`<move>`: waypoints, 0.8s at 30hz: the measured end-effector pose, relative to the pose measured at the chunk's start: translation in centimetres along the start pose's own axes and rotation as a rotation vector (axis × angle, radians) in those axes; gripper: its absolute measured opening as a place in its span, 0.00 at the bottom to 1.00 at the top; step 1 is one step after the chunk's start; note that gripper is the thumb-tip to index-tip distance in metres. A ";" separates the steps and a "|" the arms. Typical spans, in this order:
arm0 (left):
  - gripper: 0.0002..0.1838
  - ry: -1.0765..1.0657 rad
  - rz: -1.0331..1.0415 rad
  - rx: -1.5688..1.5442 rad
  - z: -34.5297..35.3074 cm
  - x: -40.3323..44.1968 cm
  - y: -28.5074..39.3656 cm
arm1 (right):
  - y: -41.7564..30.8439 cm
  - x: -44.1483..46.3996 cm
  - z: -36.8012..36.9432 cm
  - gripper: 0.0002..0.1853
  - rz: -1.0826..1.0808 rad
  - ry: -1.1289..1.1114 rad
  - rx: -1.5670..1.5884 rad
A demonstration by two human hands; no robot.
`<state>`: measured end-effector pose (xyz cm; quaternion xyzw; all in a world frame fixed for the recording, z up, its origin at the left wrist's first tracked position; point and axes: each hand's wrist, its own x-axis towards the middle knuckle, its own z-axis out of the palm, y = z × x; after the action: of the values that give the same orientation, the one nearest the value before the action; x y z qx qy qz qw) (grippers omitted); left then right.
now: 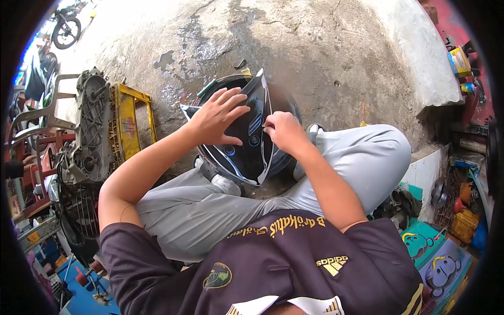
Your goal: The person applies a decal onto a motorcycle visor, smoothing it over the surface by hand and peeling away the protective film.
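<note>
A black plastic motorcycle body panel [249,163] with white edges and blue striped markings lies tilted across a dark round basin [214,170] between my legs. My left hand [218,116] rests on the panel's left part, fingers spread and thumb apart. At the panel's right edge, my right hand [286,132] has its fingers closed in a pinch. A small bit shows at those fingertips, too small to name; it may be the panel's edge. Much of the basin's inside is hidden under the panel.
To the left stand a metal engine casing [94,126] and a yellow crate [126,123]. A pale concrete ledge [420,58] runs along the right. Wet patches mark the concrete floor [325,58]. Parts and painted boxes [443,268] crowd the lower right.
</note>
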<state>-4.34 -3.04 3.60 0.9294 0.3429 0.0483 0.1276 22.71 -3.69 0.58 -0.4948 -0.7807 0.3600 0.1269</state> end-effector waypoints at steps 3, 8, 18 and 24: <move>0.50 0.036 -0.041 -0.043 1.4 -0.4 0.0 | 0.5 0.2 0.7 0.06 -0.004 0.131 0.026; 0.47 0.097 -0.014 -0.022 2.5 -1.2 -0.2 | 1.2 2.1 1.4 0.05 -0.009 0.332 0.109; 0.46 0.110 0.039 0.030 3.7 -1.4 -1.0 | 1.7 6.3 2.2 0.05 0.019 0.526 0.085; 0.46 0.136 0.035 -0.008 4.0 -1.5 -1.2 | 0.5 2.6 0.1 0.07 0.189 0.182 0.177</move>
<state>-5.54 -3.98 -0.53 0.9294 0.3341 0.1148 0.1067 21.77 -1.40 -0.23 -0.5834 -0.6812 0.3913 0.2061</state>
